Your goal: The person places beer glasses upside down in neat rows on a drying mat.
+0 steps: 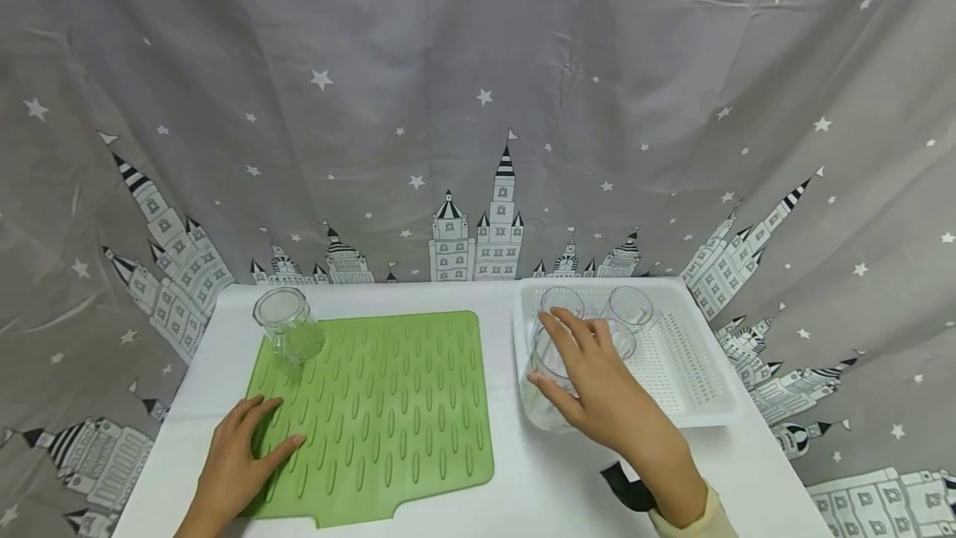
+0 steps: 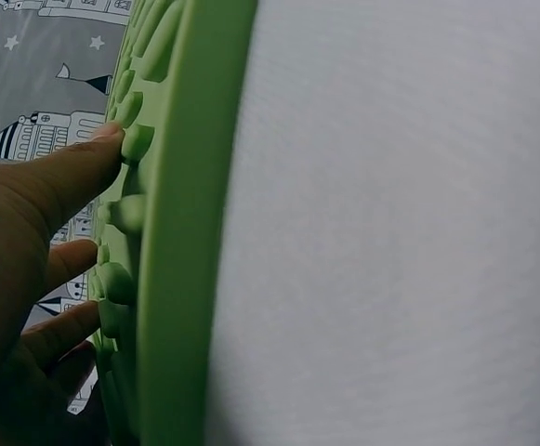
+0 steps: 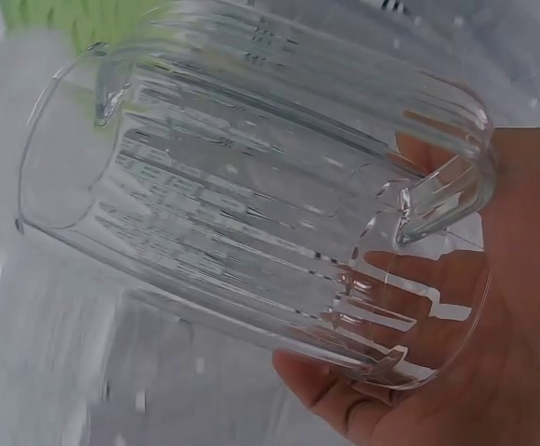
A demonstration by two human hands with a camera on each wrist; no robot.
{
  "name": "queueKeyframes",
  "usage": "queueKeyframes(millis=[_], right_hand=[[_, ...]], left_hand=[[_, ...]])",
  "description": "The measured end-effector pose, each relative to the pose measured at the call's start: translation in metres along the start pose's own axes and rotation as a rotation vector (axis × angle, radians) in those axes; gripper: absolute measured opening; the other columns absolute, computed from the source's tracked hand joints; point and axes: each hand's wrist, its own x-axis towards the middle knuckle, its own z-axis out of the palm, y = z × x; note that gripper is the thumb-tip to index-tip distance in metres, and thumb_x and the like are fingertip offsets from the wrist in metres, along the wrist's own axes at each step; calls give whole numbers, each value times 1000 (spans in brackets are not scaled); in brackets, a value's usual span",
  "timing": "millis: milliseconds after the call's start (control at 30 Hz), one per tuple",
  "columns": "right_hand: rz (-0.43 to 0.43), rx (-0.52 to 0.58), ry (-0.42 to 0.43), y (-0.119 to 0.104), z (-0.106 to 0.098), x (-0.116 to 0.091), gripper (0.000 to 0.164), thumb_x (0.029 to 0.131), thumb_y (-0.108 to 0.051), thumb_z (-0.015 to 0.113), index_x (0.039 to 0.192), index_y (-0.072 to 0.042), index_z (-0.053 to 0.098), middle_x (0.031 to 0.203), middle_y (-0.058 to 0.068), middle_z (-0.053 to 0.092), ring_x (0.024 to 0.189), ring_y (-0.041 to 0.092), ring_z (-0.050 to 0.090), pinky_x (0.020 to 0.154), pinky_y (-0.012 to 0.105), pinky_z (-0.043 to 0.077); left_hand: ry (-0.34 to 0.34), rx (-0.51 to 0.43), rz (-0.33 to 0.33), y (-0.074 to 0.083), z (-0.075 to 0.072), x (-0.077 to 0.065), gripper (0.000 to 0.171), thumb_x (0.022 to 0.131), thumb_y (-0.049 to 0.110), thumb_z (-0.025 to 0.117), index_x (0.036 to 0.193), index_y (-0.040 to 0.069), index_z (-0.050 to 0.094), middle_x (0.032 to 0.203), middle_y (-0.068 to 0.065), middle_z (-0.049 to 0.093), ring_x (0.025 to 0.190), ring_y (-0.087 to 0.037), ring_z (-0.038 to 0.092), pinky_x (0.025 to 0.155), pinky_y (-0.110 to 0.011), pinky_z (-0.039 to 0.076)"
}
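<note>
Within right hand (image 1: 596, 379), glass mug (image 3: 242, 204)

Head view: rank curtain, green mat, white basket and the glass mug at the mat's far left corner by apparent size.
1. Curtain
2. Green mat
3. White basket
4. Glass mug, clearly smallest

Middle: thin gap between green mat (image 1: 388, 388) and white basket (image 1: 705, 419).
Mat: glass mug (image 1: 287, 326) and left hand (image 1: 237, 451) block its left; room on its right.
Basket: glasses (image 1: 631, 310) and right hand (image 1: 601, 384), holding another mug (image 3: 242, 177), block its left; room at its right end.
</note>
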Motion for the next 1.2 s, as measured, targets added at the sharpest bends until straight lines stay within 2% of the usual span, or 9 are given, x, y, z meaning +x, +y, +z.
queueKeyframes(millis=[133, 400, 667, 767, 867, 967, 1100, 1200], right_hand=[[-56, 25, -25, -20, 16, 14, 76, 105, -47, 68, 166, -13, 39, 167, 13, 46, 133, 31, 48, 111, 52, 55], [-180, 41, -53, -56, 43, 38, 75, 107, -50, 64, 167, -13, 37, 168, 10, 45, 124, 23, 50, 100, 36, 58], [-202, 7, -51, -68, 47, 46, 76, 107, -53, 62, 167, -14, 37, 169, 7, 43, 124, 22, 50, 100, 34, 58], [-204, 10, -55, -70, 48, 47, 77, 107, -54, 62, 167, -14, 37, 169, 7, 43, 124, 21, 50, 100, 33, 57], [-204, 23, -63, -73, 48, 48, 77, 107, -54, 62, 167, -14, 37, 169, 8, 42, 124, 22, 50, 100, 34, 57], [-204, 27, -69, -75, 49, 49, 77, 107, -54, 62, 167, -14, 37, 169, 10, 43, 124, 22, 50, 100, 34, 57], [-205, 31, -77, -78, 49, 50, 77, 107, -55, 62, 167, -14, 37, 168, 12, 44, 124, 23, 49, 99, 35, 57], [-205, 33, -79, -79, 51, 50, 77, 107, -55, 62, 167, -15, 38, 168, 11, 44, 124, 23, 50, 100, 35, 58]], left_hand=[[5, 0, 3, -3, 0, -1, 79, 92, 43, 86, 151, 2, 53, 157, -36, 40, 140, -65, 35, 107, -81, 34], [-20, 2, -32, -5, -4, -8, 80, 93, 46, 84, 151, 2, 52, 157, -37, 39, 140, -65, 35, 106, -80, 34], [-26, 5, -34, -2, -5, -5, 81, 93, 46, 84, 152, 1, 52, 158, -37, 38, 141, -65, 35, 106, -81, 35], [-28, 3, -38, 3, -5, -4, 82, 94, 44, 84, 153, -1, 50, 158, -38, 38, 143, -66, 33, 107, -82, 34], [-2, 14, -26, 15, -2, -3, 78, 94, 39, 84, 151, -3, 51, 155, -37, 42, 140, -63, 38, 105, -81, 37], [39, -3, 7, 34, 3, -5, 75, 92, 34, 86, 149, -3, 54, 152, -35, 46, 138, -60, 42, 105, -79, 39], [36, -125, 60, 68, 11, -6, 73, 92, 30, 87, 151, 2, 54, 158, -31, 46, 145, -59, 40, 109, -82, 36], [22, -232, 97, 98, 20, -7, 74, 91, 29, 88, 154, 11, 55, 161, -23, 49, 147, -51, 44, 111, -77, 42]])
